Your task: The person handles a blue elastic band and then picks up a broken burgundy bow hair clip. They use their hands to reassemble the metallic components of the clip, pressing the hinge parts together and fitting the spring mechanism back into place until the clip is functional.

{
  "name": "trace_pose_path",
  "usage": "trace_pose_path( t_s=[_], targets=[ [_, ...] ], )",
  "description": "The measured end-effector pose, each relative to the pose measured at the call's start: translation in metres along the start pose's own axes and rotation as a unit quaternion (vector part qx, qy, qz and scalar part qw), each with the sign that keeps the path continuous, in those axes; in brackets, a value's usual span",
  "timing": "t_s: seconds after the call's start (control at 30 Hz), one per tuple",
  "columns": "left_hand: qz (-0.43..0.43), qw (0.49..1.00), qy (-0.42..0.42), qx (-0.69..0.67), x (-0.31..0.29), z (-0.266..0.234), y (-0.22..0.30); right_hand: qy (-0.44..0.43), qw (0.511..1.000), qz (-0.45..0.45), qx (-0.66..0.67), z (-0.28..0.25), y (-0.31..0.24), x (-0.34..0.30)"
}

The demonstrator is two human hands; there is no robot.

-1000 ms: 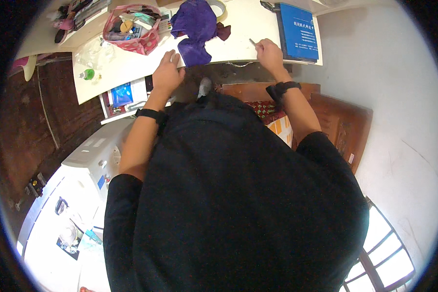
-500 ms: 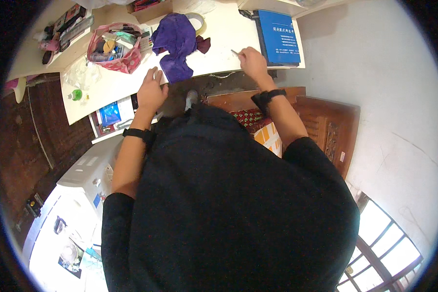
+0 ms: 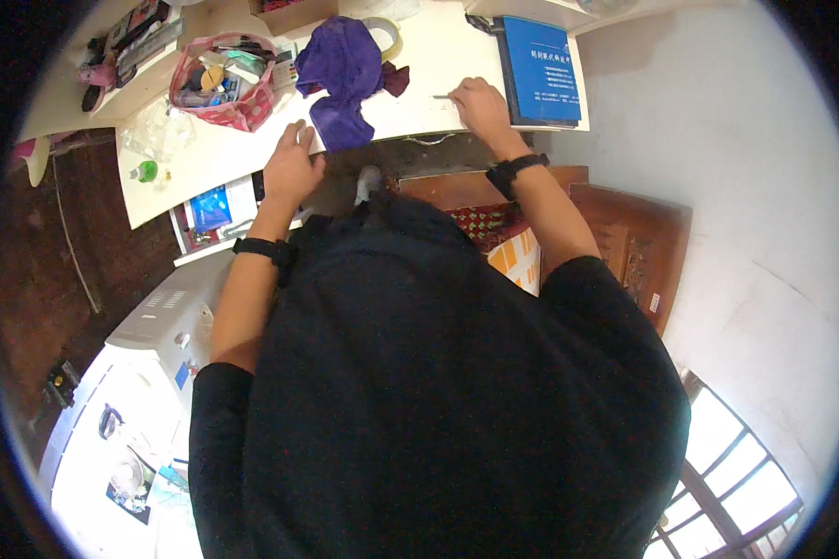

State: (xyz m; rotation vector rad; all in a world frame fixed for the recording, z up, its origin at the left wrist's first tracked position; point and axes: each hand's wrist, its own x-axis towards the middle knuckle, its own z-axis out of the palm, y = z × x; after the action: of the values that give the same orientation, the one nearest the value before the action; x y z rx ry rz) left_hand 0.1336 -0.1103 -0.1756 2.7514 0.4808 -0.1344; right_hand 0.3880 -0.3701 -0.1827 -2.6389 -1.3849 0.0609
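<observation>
My right hand [image 3: 480, 104] is closed on a thin grey pin-like tool [image 3: 441, 96] that pokes out to the left over the white desk [image 3: 419, 79]. My left hand [image 3: 292, 166] lies flat at the desk's near edge with its fingers spread, touching the lower end of a purple cloth [image 3: 342, 76]. The cloth is bunched in the middle of the desk between both hands. A small dark red scrap [image 3: 395, 78] sits at the cloth's right side. Both wrists wear black bands.
A pink mesh pouch [image 3: 222, 82] full of small items stands left of the cloth. A roll of tape [image 3: 387, 32] lies behind it. A blue book [image 3: 542, 67] lies at the desk's right end. A green-capped bottle [image 3: 147, 171] stands at the left. White appliances [image 3: 154, 326] are below left.
The view has shifted, so the desk sits a little differently in frame. My left hand has settled flat against the purple cloth's lower end; my right hand keeps holding the thin tool.
</observation>
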Motion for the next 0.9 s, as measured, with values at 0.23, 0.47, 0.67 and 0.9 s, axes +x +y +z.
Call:
trace_pose_path(
  t_s=[0.23, 0.47, 0.67, 0.9],
  targets=[
    [0.002, 1.0, 0.019, -0.007, -0.003, -0.002, 0.001, 0.05, 0.996, -0.005, 0.078, -0.006, 0.005, -0.006],
    [0.0, 0.999, 0.017, -0.038, -0.001, -0.008, 0.003, 0.048, 0.998, -0.029, 0.036, 0.01, -0.014, 0.049],
    [-0.003, 0.998, 0.033, -0.048, -0.006, -0.003, 0.001, 0.003, 0.992, -0.123, -0.016, 0.0, -0.014, 0.022],
    [-0.016, 0.996, 0.048, -0.075, -0.007, 0.0, 0.005, -0.015, 0.984, -0.173, 0.049, -0.007, -0.004, 0.014]
  ],
)
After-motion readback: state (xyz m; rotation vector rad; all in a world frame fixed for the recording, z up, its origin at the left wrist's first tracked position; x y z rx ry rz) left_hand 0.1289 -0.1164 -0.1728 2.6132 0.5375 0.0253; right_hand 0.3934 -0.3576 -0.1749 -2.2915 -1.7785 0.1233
